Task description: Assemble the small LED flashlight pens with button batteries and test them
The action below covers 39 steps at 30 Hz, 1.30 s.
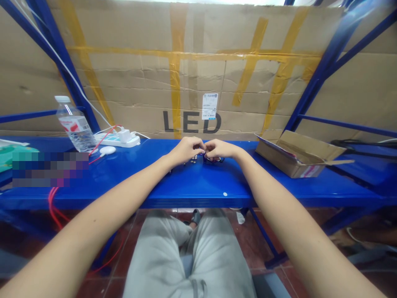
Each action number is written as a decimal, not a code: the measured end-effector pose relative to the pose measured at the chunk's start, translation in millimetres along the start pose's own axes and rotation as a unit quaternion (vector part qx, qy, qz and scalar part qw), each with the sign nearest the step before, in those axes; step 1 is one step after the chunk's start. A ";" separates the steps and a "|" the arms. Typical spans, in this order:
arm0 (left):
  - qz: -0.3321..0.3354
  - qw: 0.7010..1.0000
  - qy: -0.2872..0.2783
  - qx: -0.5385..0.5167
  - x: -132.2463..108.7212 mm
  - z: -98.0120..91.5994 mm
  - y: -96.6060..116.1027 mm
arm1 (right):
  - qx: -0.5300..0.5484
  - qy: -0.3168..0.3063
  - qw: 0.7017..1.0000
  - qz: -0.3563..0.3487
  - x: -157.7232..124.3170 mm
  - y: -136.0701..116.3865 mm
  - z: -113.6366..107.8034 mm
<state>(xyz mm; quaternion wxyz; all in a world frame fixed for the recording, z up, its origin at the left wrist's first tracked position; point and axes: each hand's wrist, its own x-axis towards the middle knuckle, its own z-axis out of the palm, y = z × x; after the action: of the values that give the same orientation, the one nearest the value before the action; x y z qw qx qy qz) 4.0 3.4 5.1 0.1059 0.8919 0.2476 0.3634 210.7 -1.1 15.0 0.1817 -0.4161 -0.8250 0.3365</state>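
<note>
On the blue bench (192,184), small parts (194,159) are noted under the grip. A bottle (76,124) is set leftward, a carton (297,155) rightward.

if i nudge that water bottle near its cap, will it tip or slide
Probably tips: the water bottle is tall, narrow and upright. The blue bench looks glossy, so a low push would likely slide it. Once down, its round body could roll.

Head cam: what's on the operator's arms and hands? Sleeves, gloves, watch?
Nothing worn. Left hand and right hand have no gloves. Left forearm and right forearm are bare, with no sleeves, watch or bands in view. Rings are too small to tell.
</note>
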 end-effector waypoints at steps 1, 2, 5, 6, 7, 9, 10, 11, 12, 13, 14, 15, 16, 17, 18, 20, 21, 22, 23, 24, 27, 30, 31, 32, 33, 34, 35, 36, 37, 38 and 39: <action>0.009 1.000 -0.002 0.004 0.1 1.1 -0.9 | 0.003 -0.002 1.000 -0.001 0.1 -0.1 0.2; 0.018 1.000 -0.005 0.009 0.3 2.1 -2.2 | 0.007 -0.003 1.000 -0.003 0.3 0.1 0.4; 0.048 0.998 -0.016 0.021 0.7 4.1 -6.4 | 0.024 -0.007 1.000 -0.008 1.7 3.0 0.5; 0.058 0.998 -0.021 0.022 0.8 4.5 -7.6 | 0.033 -0.009 0.999 -0.009 2.5 4.6 0.5; 0.067 0.997 -0.024 0.023 0.7 4.8 -8.6 | 0.044 -0.010 0.999 -0.011 3.2 6.3 0.3; 0.079 0.996 -0.025 0.023 0.5 4.8 -10.0 | 0.071 -0.010 0.997 -0.015 4.6 9.3 0.1; 0.081 0.996 -0.022 0.022 0.3 4.5 -10.3 | 0.082 -0.009 0.996 -0.017 5.0 10.2 0.0; 0.080 0.996 -0.017 0.018 0.0 3.9 -10.4 | 0.090 -0.008 0.996 -0.017 5.2 10.7 0.0; 0.076 0.997 -0.010 0.013 -0.2 2.8 -10.3 | 0.093 -0.006 0.995 -0.015 5.2 10.6 0.1; 0.068 0.998 -0.005 0.006 -0.5 1.2 -10.1 | 0.093 -0.004 0.996 -0.012 5.0 10.0 0.3; 0.056 0.998 -0.001 0.000 -0.9 -1.0 -9.9 | 0.090 -0.003 0.996 -0.008 4.6 9.2 0.5; 0.043 0.999 -0.001 -0.003 -1.2 -3.7 -9.7 | 0.085 -0.003 0.996 -0.004 4.2 8.2 0.8; 0.030 1.000 -0.007 -0.001 -1.6 -6.8 -9.8 | 0.081 -0.005 0.997 -0.002 3.9 7.3 1.0; 0.020 1.000 -0.021 0.006 -2.0 -10.2 -10.1 | 0.078 -0.008 0.997 0.001 3.7 6.6 1.2; 0.011 0.999 -0.043 0.018 -2.5 -13.7 -10.6 | 0.076 -0.012 0.997 0.002 3.7 6.2 1.4; -0.004 0.994 -0.102 0.047 -3.3 -19.7 -12.3 | 0.074 -0.020 0.997 0.002 4.0 6.3 1.5; -0.012 0.989 -0.134 0.058 -3.7 -21.8 -13.3 | 0.072 -0.023 0.997 0.001 4.3 6.6 1.5; -0.020 0.984 -0.162 0.066 -4.0 -23.2 -14.3 | 0.070 -0.026 0.997 0.000 4.6 6.8 1.5; -0.027 0.980 -0.186 0.071 -4.2 -23.9 -15.0 | 0.069 -0.028 0.997 -0.001 4.7 6.9 1.5; -0.032 0.976 -0.204 0.075 -4.3 -23.8 -15.5 | 0.067 -0.028 0.997 0.000 4.7 6.7 1.6; -0.033 0.966 -0.240 0.091 -4.2 -20.9 -14.8 | 0.061 -0.026 0.998 0.013 3.9 4.3 2.2; -0.029 0.957 -0.267 0.111 -3.8 -17.3 -13.2 | 0.054 -0.023 0.998 0.022 3.0 1.7 3.0; -0.029 0.955 -0.272 0.116 -3.6 -16.6 -13.2 | 0.054 -0.021 0.998 0.022 2.9 1.3 3.1; -0.030 0.953 -0.275 0.120 -3.5 -16.2 -13.6 | 0.053 -0.021 0.998 0.022 2.9 1.2 3.1; -0.032 0.953 -0.276 0.123 -3.4 -16.0 -14.5 | 0.051 -0.021 0.998 0.022 3.0 1.4 3.0; -0.035 0.952 -0.276 0.124 -3.2 -16.2 -15.7 | 0.049 -0.021 0.998 0.021 3.2 1.8 2.8; -0.039 0.952 -0.276 0.124 -3.1 -16.5 -17.3 | 0.047 -0.022 0.998 0.020 3.3 2.2 2.5; -0.044 0.953 -0.275 0.123 -2.9 -17.0 -18.9 | 0.045 -0.023 0.999 0.019 3.5 2.6 2.3; -0.049 0.953 -0.274 0.121 -2.8 -17.5 -20.5 | 0.045 -0.023 0.999 0.019 3.6 2.9 2.1; -0.052 0.953 -0.275 0.118 -2.7 -17.9 -21.8 | 0.045 -0.023 0.999 0.019 3.7 3.0 1.9; -0.053 0.952 -0.277 0.116 -2.7 -18.2 -22.7 | 0.046 -0.023 0.999 0.019 3.7 3.0 1.8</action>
<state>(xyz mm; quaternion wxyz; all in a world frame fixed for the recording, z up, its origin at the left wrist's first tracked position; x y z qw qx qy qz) -18.7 21.6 8.2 0.0856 0.9492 0.2958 0.0649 209.2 2.5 11.6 0.1748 -0.4152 -0.8046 0.3867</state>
